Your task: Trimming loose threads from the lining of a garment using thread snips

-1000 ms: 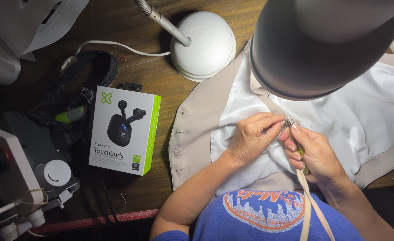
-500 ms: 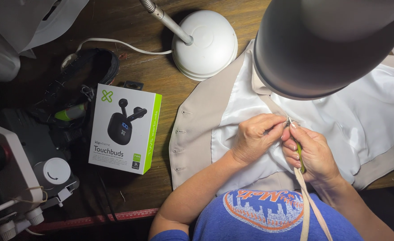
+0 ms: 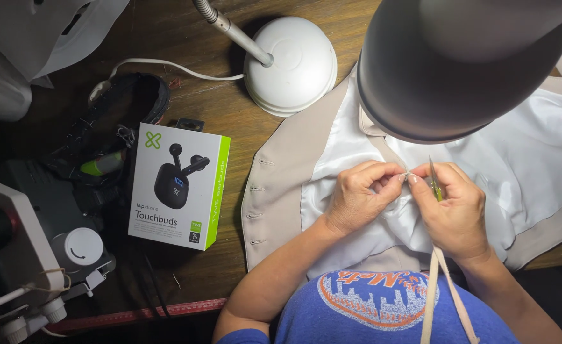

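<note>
The left hand [image 3: 357, 200] pinches the white lining [image 3: 383, 232] of a beige vest [image 3: 281, 185] spread on the wooden surface [image 3: 230, 114]. The right hand [image 3: 453, 210], fingers closed around a thin green tool [image 3: 435, 185], meets it under the lamp [image 3: 465, 64].

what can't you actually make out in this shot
Head view, the only one:
- The top of the beige vest and its white lining: hidden behind the lamp shade.
- The spot pinched between the left hand and right hand: too small, fingers cover it.
- The slim green-handled tool in the right hand: mostly hidden by the fingers.
- The sewing machine: cut off by the left edge.
</note>
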